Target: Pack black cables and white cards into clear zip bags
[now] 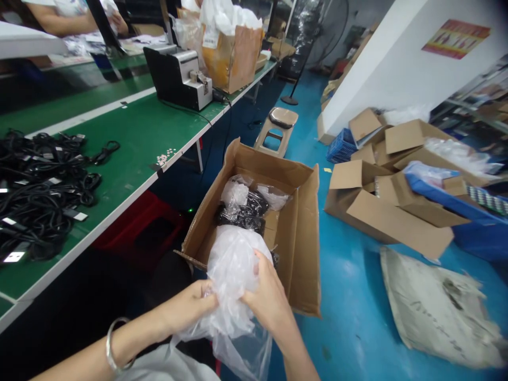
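Observation:
A crumpled, translucent white plastic bag (234, 264) hangs between my hands, over the near side of an open cardboard box (304, 233). My left hand (195, 304), below a silver bangle, is closed on the bag's left edge. From the right, my right hand (268, 288) grips the bag with thumb and fingers curled round it. What the bag contains cannot be made out. Inside the box lie black items in clear plastic (244, 214) and a small bag of white pieces (235, 193).
On the green workbench (107, 127) at left lie a heap of black cables (39, 185) and a black and silver machine (186, 76). A stool (280, 127) stands behind the box. Open cartons (381, 196) and a pale sack (436, 312) occupy the floor at right. Another person's arm (67, 21) shows at upper left.

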`<action>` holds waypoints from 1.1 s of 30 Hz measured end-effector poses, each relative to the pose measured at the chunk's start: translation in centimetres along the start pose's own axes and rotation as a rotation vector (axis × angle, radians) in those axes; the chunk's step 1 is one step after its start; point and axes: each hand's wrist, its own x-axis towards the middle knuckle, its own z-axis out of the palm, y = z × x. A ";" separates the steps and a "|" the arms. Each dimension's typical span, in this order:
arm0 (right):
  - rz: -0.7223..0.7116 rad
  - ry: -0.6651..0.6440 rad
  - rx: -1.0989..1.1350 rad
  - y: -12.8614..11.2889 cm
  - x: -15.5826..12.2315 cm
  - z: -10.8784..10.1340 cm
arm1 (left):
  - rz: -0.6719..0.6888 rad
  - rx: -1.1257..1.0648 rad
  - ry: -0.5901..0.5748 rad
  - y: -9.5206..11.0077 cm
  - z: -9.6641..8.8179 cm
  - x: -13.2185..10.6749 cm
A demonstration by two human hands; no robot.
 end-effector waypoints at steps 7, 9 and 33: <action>-0.006 0.020 -0.495 -1.3 1.2 5.2 | 0.011 -0.081 0.049 -2.5 1.9 -1.1; 0.036 0.021 -0.527 -0.7 2.9 5.9 | -0.006 -0.128 0.072 -2.2 2.6 -1.2; -0.015 -0.137 0.161 6.4 10.5 0.2 | 0.075 0.187 0.355 0.4 -0.8 4.0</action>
